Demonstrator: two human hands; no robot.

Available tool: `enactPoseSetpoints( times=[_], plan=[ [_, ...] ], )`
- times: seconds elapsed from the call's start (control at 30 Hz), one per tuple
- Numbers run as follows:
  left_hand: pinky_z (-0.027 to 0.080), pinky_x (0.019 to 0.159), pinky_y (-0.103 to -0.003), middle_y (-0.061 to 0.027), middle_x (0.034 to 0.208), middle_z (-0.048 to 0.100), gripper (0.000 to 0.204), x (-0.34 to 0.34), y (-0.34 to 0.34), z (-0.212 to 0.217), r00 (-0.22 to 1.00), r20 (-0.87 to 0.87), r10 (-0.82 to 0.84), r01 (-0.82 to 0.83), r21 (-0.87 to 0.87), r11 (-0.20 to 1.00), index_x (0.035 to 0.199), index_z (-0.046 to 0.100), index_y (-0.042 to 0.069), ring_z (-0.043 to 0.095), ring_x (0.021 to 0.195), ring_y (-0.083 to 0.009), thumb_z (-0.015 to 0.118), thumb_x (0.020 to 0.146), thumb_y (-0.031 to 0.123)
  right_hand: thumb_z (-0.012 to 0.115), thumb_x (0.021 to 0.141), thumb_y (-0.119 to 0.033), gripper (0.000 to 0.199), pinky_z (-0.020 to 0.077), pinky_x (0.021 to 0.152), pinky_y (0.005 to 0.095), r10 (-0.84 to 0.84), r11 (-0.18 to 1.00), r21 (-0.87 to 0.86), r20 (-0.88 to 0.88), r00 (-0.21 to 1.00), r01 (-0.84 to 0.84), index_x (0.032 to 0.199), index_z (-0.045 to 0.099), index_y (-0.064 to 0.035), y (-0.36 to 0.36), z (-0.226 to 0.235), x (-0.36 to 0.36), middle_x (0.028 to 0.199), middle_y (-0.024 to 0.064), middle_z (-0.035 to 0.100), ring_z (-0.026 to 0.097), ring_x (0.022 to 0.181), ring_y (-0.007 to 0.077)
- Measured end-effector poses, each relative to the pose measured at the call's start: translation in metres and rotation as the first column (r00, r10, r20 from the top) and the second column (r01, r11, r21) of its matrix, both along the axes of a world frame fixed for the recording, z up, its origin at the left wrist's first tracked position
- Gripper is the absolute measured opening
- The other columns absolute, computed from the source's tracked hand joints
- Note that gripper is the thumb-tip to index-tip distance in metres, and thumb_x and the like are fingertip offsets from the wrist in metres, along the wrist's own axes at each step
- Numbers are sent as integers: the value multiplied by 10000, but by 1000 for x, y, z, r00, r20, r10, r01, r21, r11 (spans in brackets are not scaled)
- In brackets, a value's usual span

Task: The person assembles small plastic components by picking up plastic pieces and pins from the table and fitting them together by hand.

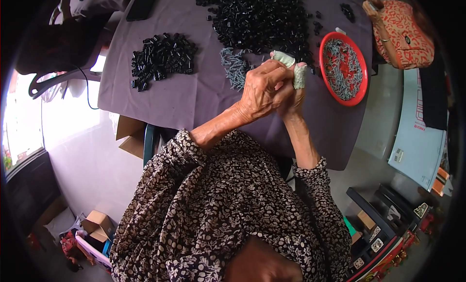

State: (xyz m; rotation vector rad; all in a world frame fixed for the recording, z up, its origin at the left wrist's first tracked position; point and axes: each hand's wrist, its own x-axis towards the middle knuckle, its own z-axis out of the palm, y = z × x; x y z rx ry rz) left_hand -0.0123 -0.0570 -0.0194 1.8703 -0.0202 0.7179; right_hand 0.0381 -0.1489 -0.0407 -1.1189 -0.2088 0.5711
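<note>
Both hands are drawn together over the purple-grey tablecloth (194, 97), just in front of the person's chest. The left hand (259, 90) is curled closed, its knuckles uppermost, and it laps over the right hand (292, 90), whose fingers are pinched in toward it. Pale green protective wraps (283, 58) cover at least two fingertips. Whatever small piece is pinched between the hands is hidden by the left knuckles; it is probably one of the black parts being fitted with a screw, but I cannot tell from this view.

From the hands, a loose scatter of grey screws (235, 66) lies at about ten o'clock, touching the edge of the big heap of small black plastic sleeves (259, 17) at twelve o'clock. A red round tray (361, 95) holding more grey screws sits at three o'clock, just beside the right hand. A smaller separate pile of black sleeves (162, 58) lies at nine o'clock, well apart.

To do this pinching work well, I judge the piece should be kept low over the cloth so a slip drops it close by, the wrapped fingertips should take the pressure, and both wrists should stay braced together.

Another person in an orange patterned sleeve (403, 34) sits at two o'clock, across the table corner.
</note>
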Motion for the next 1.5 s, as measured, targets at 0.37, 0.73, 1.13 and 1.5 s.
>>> enactPoseSetpoints(
  times=[0.37,0.73,1.13,1.5],
  plan=[
    [503,614,-313,-119,837,607,109,-12,-7,-14,965,-189,-182,190,25,982,854,597,12,620,726,-243,625,751,33,443,924,-199,277,477,706,308,-2,977,-200,304,953,66,963,570,44,-25,17,47,774,102,611,594,699,178],
    [493,575,-290,-98,798,626,116,-45,54,-36,932,-361,-39,94,137,986,859,638,11,617,657,-201,629,770,83,561,831,-82,157,427,591,217,114,716,-664,415,903,215,968,627,-43,-59,-2,67,755,47,623,572,627,95],
    [481,579,-285,-92,780,627,109,-53,65,-38,909,-418,7,34,91,995,852,645,17,605,636,-176,627,765,81,574,752,-18,188,454,620,396,684,561,-743,664,302,365,935,607,-43,-13,-11,96,793,132,581,566,729,342],
    [478,586,-291,-100,780,627,120,-54,76,-37,916,-397,53,-23,78,997,852,642,8,604,649,-183,619,773,96,526,694,-3,33,456,571,431,754,574,-755,639,155,317,688,495,-15,1,-10,94,681,143,560,568,633,352]
  ],
)
